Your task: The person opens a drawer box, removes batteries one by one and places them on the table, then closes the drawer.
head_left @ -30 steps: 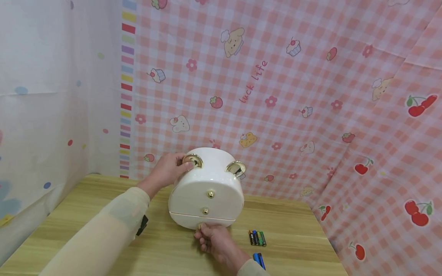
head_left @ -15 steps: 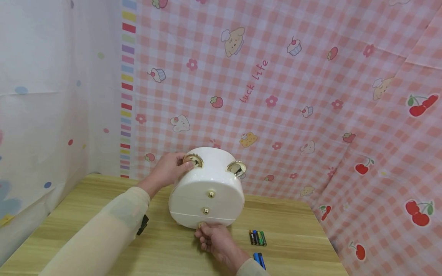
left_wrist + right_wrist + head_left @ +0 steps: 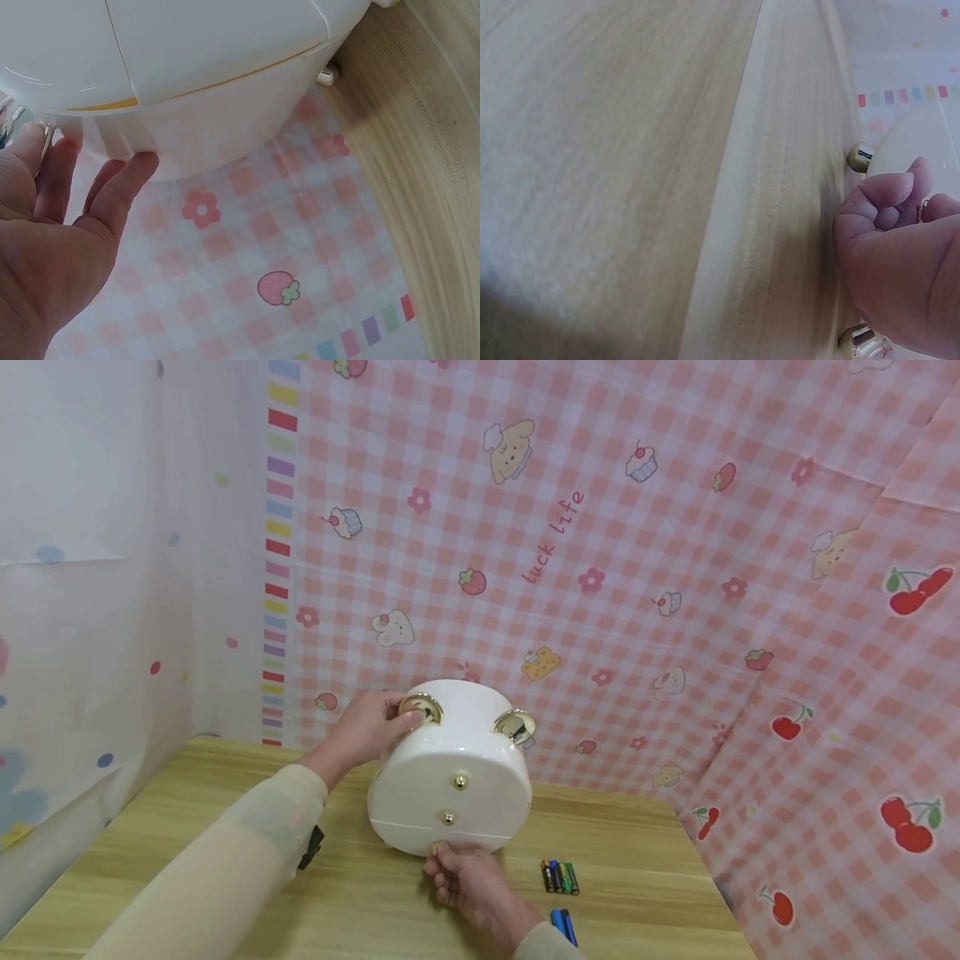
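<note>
A glossy white rounded drawer box point(image 3: 408, 793) stands on the wooden table, with two gold ear-shaped pieces on top and gold knobs down its front. My left hand point(image 3: 367, 727) holds the left gold ear point(image 3: 434, 708), thumb on its front. In the left wrist view, other fingertips rest against the box's white back point(image 3: 225, 135). Down at the lower front, my right hand point(image 3: 480, 887) pinches the bottom knob point(image 3: 437, 848) between thumb and finger. A thin pale seam runs above that bottom section. In the right wrist view, the curled fingers point(image 3: 889, 189) mostly hide the knob.
Several small batteries point(image 3: 560, 877) lie in a row right of the box, with two blue ones point(image 3: 563, 927) nearer, beside the right sleeve. Gold ball feet point(image 3: 860, 156) lift the box off the table. Pink checked cloth point(image 3: 585, 635) hangs close behind it.
The seam above the bottom section has gone from a reddish line to a thin pale one, so that drawer sits slightly further in. Both hands keep their holds.
</note>
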A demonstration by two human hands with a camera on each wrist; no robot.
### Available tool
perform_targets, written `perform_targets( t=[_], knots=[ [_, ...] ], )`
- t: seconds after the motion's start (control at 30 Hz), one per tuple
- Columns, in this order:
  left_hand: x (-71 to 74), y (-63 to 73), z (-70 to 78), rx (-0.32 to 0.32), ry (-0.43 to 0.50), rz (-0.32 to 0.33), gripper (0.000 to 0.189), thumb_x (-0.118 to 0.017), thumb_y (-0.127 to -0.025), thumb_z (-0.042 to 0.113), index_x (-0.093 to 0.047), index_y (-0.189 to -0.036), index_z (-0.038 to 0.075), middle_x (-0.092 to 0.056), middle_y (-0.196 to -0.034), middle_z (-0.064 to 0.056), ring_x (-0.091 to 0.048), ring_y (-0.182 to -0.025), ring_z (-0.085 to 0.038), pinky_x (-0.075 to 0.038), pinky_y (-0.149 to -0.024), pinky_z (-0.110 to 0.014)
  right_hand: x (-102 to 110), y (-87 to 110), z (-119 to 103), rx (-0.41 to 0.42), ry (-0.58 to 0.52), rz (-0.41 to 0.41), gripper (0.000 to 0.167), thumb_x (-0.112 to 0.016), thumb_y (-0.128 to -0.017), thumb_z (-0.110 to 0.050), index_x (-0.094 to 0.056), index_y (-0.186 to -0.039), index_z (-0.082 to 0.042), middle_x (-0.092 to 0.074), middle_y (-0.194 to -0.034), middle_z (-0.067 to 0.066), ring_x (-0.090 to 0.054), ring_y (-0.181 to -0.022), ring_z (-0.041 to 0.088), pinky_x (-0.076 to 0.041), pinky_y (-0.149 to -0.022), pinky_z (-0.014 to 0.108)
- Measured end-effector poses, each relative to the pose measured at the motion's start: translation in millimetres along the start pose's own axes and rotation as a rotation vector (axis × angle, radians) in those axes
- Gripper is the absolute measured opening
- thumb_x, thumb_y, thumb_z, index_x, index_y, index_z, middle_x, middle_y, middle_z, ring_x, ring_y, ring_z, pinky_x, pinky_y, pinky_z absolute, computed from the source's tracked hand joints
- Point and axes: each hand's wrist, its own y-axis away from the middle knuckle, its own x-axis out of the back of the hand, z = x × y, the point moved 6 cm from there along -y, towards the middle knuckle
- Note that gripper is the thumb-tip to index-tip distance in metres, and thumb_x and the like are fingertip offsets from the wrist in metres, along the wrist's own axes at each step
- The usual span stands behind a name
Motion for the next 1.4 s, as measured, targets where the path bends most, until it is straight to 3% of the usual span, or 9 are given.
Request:
perform_targets(
  t=[0.4, 0.67, 0.97, 1.23, 1.4],
  knots=[
    [0.5, 1.5, -2.2, 0.005, 0.006, 0.004, 0.019, -0.069, -0.106, 0.029, -0.070, -0.097, 0.012, -0.071, -0.091, -0.007, -0.059, -0.078, -0.019, -0.049, -0.067, -0.029, -1.0, 0.8, 2.3, -0.017, -0.014, -0.013, 0.026, -0.057, -0.111, -0.030, -0.066, -0.095, -0.012, -0.070, -0.081, -0.004, -0.055, -0.068, 0.006, -0.048, -0.064, 0.021],
    [-0.7, 3.1, -2.4, 0.010, 0.028, 0.012, 0.019, -0.070, -0.106, 0.028, -0.069, -0.096, 0.012, -0.070, -0.091, -0.006, -0.059, -0.079, -0.018, -0.049, -0.067, -0.029, 0.9, 4.1, 5.6, -0.046, -0.009, -0.014, 0.030, -0.059, -0.110, -0.035, -0.068, -0.101, -0.009, -0.070, -0.082, -0.004, -0.056, -0.069, 0.007, -0.050, -0.064, 0.022],
    [-0.3, 2.1, -1.5, -0.009, 0.031, 0.024, 0.018, -0.070, -0.106, 0.027, -0.071, -0.099, 0.011, -0.075, -0.096, -0.008, -0.062, -0.083, -0.018, -0.051, -0.070, -0.029, 3.5, 19.1, 4.3, -0.069, 0.000, -0.020, 0.034, -0.061, -0.109, -0.039, -0.071, -0.105, -0.007, -0.072, -0.084, -0.003, -0.058, -0.071, 0.007, -0.051, -0.066, 0.022],
    [-0.7, 2.3, -3.3, 0.009, 0.045, 0.022, 0.018, -0.070, -0.106, 0.028, -0.071, -0.104, 0.009, -0.074, -0.093, -0.008, -0.061, -0.079, -0.017, -0.051, -0.068, -0.029, 5.9, 40.2, -1.6, -0.084, 0.109, -0.060, 0.041, -0.058, -0.110, -0.040, -0.071, -0.116, -0.001, -0.073, -0.090, -0.001, -0.061, -0.076, 0.009, -0.053, -0.070, 0.023],
    [-1.4, 2.4, -3.2, 0.000, 0.039, 0.035, 0.019, -0.071, -0.105, 0.028, -0.070, -0.100, 0.010, -0.073, -0.090, -0.007, -0.061, -0.079, -0.017, -0.051, -0.067, -0.029, 11.1, 55.4, -6.7, -0.089, 0.208, -0.109, 0.048, -0.055, -0.112, -0.041, -0.069, -0.124, 0.003, -0.074, -0.098, 0.002, -0.062, -0.083, 0.011, -0.054, -0.074, 0.024]
  ],
)
